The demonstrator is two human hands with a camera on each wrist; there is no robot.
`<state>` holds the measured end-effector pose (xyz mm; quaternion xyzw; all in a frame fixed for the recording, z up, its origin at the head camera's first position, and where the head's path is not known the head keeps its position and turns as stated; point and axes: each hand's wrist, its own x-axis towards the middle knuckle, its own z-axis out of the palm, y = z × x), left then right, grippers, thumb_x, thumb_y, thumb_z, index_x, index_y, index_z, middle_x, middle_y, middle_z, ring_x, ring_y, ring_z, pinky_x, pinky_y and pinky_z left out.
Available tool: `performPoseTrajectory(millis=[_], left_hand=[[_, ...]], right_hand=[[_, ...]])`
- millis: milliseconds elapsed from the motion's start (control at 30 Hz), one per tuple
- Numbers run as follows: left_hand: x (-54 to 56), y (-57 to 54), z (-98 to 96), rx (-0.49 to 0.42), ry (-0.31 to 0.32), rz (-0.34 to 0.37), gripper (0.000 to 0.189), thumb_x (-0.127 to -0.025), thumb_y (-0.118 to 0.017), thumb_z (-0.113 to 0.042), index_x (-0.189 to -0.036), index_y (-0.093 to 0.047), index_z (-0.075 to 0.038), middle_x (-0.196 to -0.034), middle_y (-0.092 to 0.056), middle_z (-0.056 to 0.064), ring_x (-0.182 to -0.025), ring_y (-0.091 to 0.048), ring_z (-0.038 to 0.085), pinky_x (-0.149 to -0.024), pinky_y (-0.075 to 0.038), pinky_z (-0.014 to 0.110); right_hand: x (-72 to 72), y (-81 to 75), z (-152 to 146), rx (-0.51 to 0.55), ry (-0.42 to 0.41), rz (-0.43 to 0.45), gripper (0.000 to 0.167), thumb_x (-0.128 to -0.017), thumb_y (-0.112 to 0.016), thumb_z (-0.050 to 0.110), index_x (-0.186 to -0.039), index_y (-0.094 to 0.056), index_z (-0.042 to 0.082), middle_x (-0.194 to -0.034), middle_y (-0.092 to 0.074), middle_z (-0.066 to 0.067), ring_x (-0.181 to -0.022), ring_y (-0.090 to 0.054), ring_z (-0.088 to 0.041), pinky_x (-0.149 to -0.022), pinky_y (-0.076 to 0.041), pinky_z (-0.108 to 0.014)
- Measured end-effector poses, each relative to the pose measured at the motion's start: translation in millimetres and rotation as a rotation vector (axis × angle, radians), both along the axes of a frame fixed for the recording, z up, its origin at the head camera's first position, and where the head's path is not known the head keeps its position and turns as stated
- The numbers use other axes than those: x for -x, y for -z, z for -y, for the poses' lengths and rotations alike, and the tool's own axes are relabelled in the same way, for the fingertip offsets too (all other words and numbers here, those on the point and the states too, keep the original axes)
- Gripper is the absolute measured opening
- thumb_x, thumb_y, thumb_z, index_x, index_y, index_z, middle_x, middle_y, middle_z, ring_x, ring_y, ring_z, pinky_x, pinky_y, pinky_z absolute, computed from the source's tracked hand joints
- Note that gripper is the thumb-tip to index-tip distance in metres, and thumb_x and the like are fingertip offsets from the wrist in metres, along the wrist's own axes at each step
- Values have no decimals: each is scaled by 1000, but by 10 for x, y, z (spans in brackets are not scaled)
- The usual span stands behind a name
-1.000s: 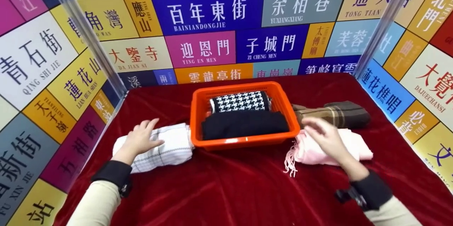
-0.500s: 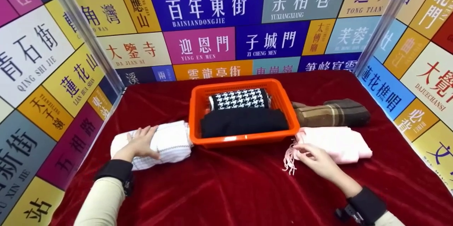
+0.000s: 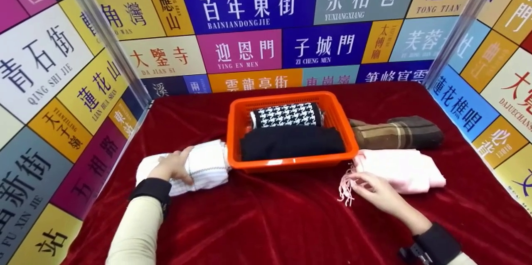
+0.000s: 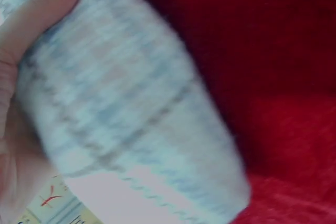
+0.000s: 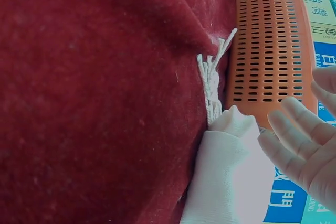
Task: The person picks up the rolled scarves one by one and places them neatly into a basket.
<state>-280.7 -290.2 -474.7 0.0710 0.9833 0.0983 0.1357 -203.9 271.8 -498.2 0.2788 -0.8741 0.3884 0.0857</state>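
My left hand [image 3: 174, 166] grips a rolled white checked scarf [image 3: 208, 165] left of the orange basket. In the left wrist view my thumb [image 4: 44, 17] lies across this scarf [image 4: 126, 93]; the other fingers are mostly hidden. On the right, my right hand [image 3: 380, 194] hovers by the fringed end of a folded pink scarf [image 3: 403, 169]. Its fingers [image 5: 294, 140] are loosely extended and hold nothing in the right wrist view. Inside the orange basket [image 3: 291, 162] lie a black folded cloth [image 3: 291, 142] and a black-and-white houndstooth roll [image 3: 286, 115].
A brown plaid scarf [image 3: 399, 133] lies behind the pink one, close to the basket's right side. Dark red velvet [image 3: 266, 215] covers the table. Printed panels [image 3: 249, 3] stand at the back and sides, with clear upright posts [image 3: 120, 49] at the corners.
My left hand has come down onto the white checked scarf, and its fingers have closed around it. My right hand has lowered toward the pink scarf's fringe. The basket stays in place.
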Motion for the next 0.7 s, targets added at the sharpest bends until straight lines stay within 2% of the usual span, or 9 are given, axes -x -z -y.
performPoseTrajectory(millis=[100,200,367,467,567,633,700], left_hand=[[0,81,35,27,15,-129,98,-53,-79,-34,-135,-33,-7,-114,-55,28,-103,-53,45,-88,-31,65],[-3,134,58,33,4,-225,86,-54,-76,-35,-126,-41,-6,-98,-63,25,-90,-59,41,-84,-35,59],[-19,149,37,56,-6,-298,68,-56,-72,-34,-112,-46,-5,-82,-64,22,-76,-60,39,-75,-39,52],[-45,163,8,64,-3,-365,59,-56,-70,-31,-103,-46,-5,-75,-63,19,-71,-60,37,-73,-38,47],[-98,196,-7,61,6,-477,55,-54,-71,-28,-97,-46,-5,-66,-61,16,-65,-60,36,-71,-35,45],[-150,216,0,56,8,-559,55,-53,-71,-28,-96,-46,-5,-62,-60,15,-61,-59,35,-69,-34,45],[-205,227,27,41,8,-633,56,-52,-72,-28,-97,-48,-4,-61,-60,14,-61,-60,35,-68,-35,45]], right_hand=[[-2,-37,0,-15,-3,-12,24,-82,-62,-1,-106,-62,-3,-103,-63,-15,-82,-63,-24,-70,-53,-31],[-37,-158,34,-10,19,-6,24,-81,-61,-6,-105,-60,-6,-101,-62,-19,-81,-62,-25,-69,-53,-30],[-138,-419,83,17,2,-14,25,-78,-59,-13,-104,-58,-11,-100,-61,-24,-84,-61,-10,-68,-53,-25],[-139,-441,66,29,-15,-33,28,-76,-60,-15,-104,-58,-12,-98,-63,-16,-83,-61,-11,-66,-53,-24],[-126,-436,52,35,-24,-36,29,-76,-60,-14,-105,-58,-13,-100,-62,-1,-80,-62,-19,-65,-53,-25],[-121,-440,43,33,-31,-35,29,-76,-61,-14,-105,-58,-13,-102,-60,6,-79,-62,-19,-65,-53,-25],[-117,-448,38,27,-36,-39,29,-75,-62,-14,-104,-58,-13,-102,-61,5,-79,-62,-16,-65,-53,-25]])
